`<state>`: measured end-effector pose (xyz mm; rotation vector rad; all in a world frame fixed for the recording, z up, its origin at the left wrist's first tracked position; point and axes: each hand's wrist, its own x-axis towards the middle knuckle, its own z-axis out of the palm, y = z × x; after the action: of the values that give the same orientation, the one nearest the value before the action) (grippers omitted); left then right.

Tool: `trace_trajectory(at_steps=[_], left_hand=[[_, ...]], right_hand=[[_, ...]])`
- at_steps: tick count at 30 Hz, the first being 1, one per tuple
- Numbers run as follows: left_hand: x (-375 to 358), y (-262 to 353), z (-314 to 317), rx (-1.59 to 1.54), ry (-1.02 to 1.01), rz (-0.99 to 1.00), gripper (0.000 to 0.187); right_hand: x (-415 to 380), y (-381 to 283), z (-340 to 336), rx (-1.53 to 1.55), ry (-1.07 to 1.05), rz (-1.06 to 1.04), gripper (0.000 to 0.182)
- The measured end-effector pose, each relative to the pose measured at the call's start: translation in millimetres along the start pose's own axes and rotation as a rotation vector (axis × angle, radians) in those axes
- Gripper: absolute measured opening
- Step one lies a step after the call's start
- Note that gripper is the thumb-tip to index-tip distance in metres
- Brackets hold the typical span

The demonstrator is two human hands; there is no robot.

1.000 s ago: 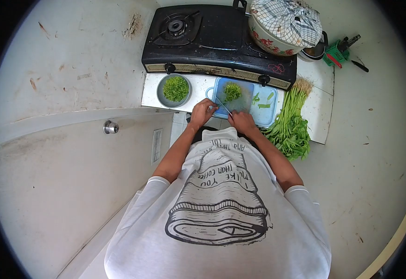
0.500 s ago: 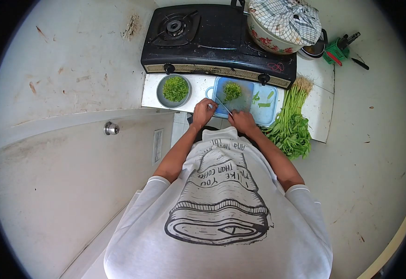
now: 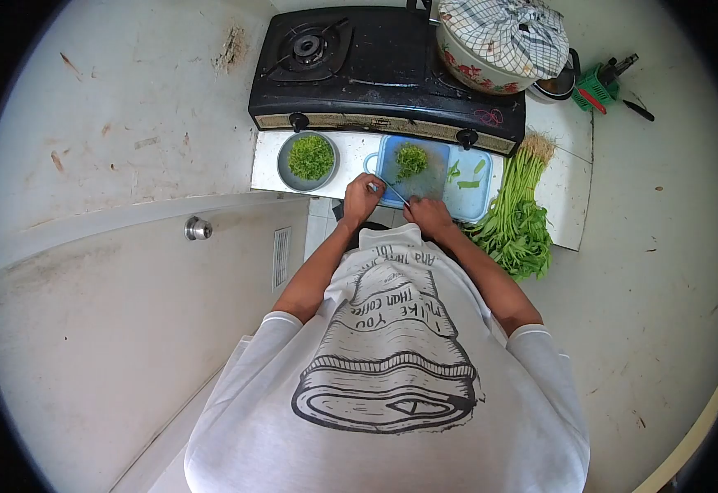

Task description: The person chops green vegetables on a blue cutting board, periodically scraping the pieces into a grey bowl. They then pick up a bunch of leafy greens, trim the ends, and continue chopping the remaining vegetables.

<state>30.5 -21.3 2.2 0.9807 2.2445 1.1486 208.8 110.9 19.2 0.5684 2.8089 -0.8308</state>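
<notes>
My right hand (image 3: 429,215) is closed around the handle of a knife (image 3: 396,192). Its thin blade slants up and left over the near edge of a blue cutting board (image 3: 437,182). At the blade's tip, by the board's near left corner, my left hand (image 3: 363,198) has its fingers pinched together; what is between them is too small to make out. Beyond the blade sits a small heap of chopped greens (image 3: 411,161). A few cut green pieces (image 3: 468,185) lie on the lighter right part of the blue surface.
Left of the board stands a grey bowl (image 3: 333,174) of chopped greens. A bunch of long-stemmed leafy greens (image 3: 517,205) with roots lies at the right, overhanging the counter edge. Behind are a black gas stove (image 3: 392,49), a cloth-covered flowered pot (image 3: 482,74) and a green basket (image 3: 593,93).
Almost nothing differs. Both hands, the knife and the greens stay in nearly the same places, and the view has shifted very slightly.
</notes>
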Motion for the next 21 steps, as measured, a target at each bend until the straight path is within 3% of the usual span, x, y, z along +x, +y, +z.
trace_trajectory(at_steps=[6, 9, 15, 21], left_hand=[[-0.5, 2.4, -0.1, -0.002, 0.006, 0.005, 0.01], [0.1, 7.5, -1.9, -0.062, -0.026, -0.097, 0.011], [-2.0, 4.8, -4.9, 0.043, -0.017, 0.053, 0.01], [-5.3, 1.3, -5.1, 0.102, -0.042, 0.068, 0.011]], right_hand=[[7.3, -1.7, 0.0, -0.023, 0.006, 0.033, 0.035], [7.0, -1.0, -0.6, -0.029, 0.011, 0.054, 0.036], [-0.6, 0.2, -5.8, -0.001, 0.012, 0.022, 0.038], [-3.6, 0.4, -6.4, 0.018, -0.039, 0.008, 0.039]])
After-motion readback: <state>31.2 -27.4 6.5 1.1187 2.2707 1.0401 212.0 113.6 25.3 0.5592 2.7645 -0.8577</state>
